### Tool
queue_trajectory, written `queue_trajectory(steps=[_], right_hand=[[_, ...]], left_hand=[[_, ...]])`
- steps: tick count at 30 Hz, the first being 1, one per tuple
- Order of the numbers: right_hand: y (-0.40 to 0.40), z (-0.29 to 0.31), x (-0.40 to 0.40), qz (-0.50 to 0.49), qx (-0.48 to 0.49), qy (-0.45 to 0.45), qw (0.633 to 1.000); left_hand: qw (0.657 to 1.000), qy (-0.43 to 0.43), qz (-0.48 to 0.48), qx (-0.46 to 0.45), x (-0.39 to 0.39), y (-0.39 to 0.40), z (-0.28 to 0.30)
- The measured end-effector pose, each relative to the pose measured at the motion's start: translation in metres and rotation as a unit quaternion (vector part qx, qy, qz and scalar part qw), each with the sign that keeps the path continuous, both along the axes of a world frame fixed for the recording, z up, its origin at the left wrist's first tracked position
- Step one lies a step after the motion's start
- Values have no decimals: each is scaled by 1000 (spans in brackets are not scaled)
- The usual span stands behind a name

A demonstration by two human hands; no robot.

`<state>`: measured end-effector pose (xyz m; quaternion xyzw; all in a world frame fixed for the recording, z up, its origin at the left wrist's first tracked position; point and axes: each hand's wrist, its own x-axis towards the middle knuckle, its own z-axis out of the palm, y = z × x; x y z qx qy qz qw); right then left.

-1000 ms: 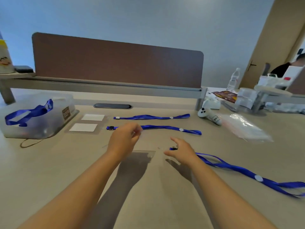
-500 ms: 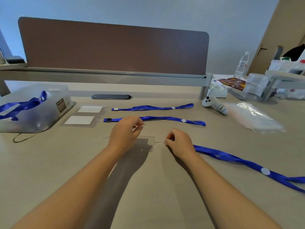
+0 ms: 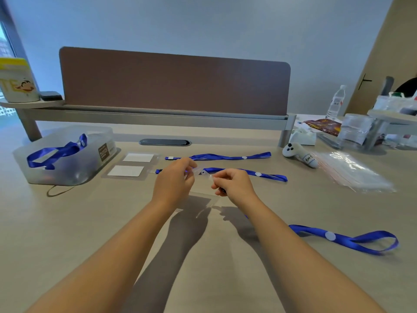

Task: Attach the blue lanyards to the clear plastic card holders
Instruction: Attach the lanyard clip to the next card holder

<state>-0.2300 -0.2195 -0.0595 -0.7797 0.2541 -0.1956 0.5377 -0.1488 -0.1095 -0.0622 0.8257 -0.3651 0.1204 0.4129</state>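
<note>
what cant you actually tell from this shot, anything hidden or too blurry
Head view only:
- Whether the lanyard clip has hooked the clear card holder: the right hand covers it.
- The left hand grip on the holder's top tab: its fingers hide it.
- The storage bin contents: frosted walls blur them.
- The bin's brown label text: too small.

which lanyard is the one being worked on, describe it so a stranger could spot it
Start at the brown desk divider and come toward the person's hands. The lanyard trails from under the right hand across the near right of the desk. Unlike the two straight ones farther back, it ends in an open loop.
</note>
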Motion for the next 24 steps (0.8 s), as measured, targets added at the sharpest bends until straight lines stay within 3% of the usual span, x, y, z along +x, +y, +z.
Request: queue_trajectory(steps=[11, 17, 24], right_hand=[[16, 13, 3, 7, 119, -10, 993], [19, 12, 5, 34, 142, -26, 989], [24, 11, 10, 65, 148, -27, 986]], left_hand=[[998, 46, -44, -25, 1, 12, 1], [976, 187, -98, -58, 6, 18, 2], [982, 148, -101, -52, 6, 20, 1]])
